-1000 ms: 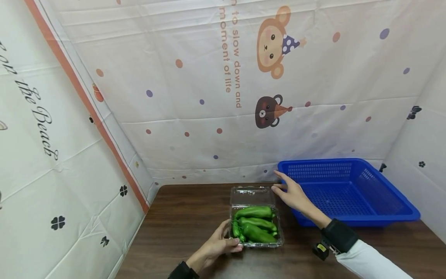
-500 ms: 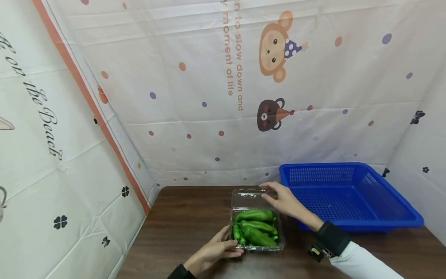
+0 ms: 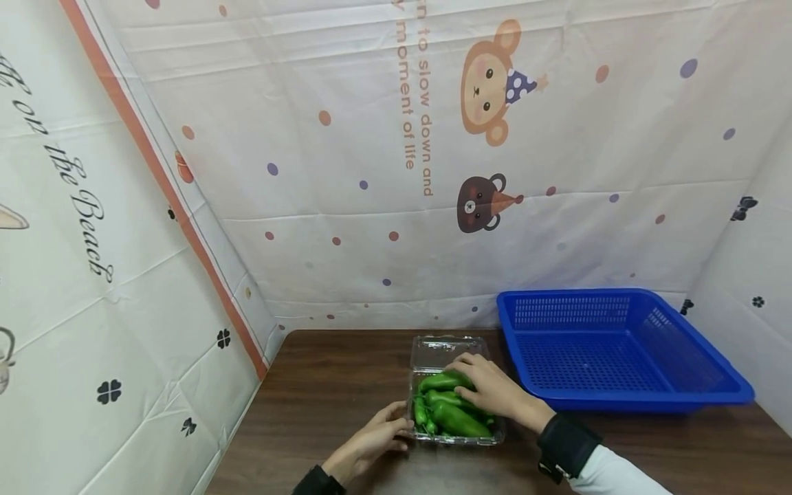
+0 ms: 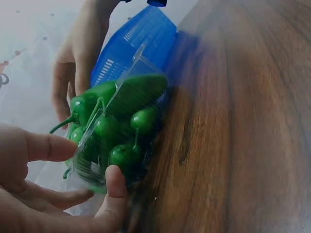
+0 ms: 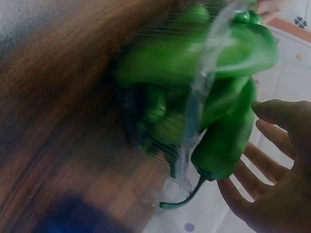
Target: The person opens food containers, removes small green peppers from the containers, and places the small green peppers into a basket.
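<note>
Since 1 second ago the right hand (image 3: pixel 489 389) has left the blue basket (image 3: pixel 625 392) at right and now lies, fingers loose, over the green peppers (image 3: pixel 454 416). Low centre, the left hand (image 3: pixel 370 443) pinches the open clear box (image 3: pixel 433 354). Peppers all remain boxed; basket holds nothing.

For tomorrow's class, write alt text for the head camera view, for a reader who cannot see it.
A person's right hand reaches into an open clear plastic clamshell box of green peppers while the left hand steadies the box's near left corner. It sits on a dark wooden table, left of an empty blue plastic basket, before cartoon-printed cloth walls.
</note>
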A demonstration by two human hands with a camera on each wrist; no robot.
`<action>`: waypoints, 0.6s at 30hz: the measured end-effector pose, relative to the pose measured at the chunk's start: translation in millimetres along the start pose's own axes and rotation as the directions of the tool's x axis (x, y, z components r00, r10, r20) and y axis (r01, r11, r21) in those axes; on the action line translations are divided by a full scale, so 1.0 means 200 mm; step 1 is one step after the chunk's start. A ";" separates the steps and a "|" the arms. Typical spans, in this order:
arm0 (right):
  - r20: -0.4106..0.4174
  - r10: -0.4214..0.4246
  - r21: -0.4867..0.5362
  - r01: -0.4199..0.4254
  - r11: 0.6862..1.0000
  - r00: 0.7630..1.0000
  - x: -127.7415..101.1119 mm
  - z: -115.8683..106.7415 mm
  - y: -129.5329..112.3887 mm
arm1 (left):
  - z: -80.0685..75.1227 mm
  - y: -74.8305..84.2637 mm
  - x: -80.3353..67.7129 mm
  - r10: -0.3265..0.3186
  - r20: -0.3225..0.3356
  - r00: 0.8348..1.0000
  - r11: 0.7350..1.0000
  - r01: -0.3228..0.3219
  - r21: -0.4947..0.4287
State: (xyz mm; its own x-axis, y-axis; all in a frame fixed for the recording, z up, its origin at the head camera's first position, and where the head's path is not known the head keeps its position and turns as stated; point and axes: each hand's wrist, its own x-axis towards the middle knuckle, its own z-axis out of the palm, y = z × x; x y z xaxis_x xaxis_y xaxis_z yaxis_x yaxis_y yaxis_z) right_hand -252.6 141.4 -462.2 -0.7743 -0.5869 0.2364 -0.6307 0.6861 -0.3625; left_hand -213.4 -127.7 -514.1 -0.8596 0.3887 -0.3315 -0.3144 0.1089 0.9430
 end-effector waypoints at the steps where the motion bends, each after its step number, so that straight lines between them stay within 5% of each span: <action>1: -0.003 -0.005 -0.015 0.005 1.000 1.000 0.00 0.01 0.00 | -0.01 0.00 0.00 0.011 0.004 1.000 1.000 -0.011 0.000; 11: -0.050 -0.055 -0.159 0.046 0.986 0.997 0.00 0.05 0.01 | -0.06 0.00 0.05 0.035 0.122 0.992 0.987 -0.014 -0.162; 18: -0.055 -0.050 -0.203 0.038 0.979 0.997 0.01 0.07 0.00 | -0.05 -0.02 0.05 0.019 0.175 0.984 0.995 -0.001 -0.104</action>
State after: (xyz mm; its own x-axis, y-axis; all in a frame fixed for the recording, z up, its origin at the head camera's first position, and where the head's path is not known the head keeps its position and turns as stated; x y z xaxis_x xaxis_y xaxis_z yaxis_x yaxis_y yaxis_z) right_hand -253.4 134.5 -473.9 -0.7431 -0.5962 0.3039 -0.6571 0.7359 -0.1631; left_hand -225.1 -134.2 -520.4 -0.7819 0.5447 -0.3033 -0.3539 0.0128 0.9352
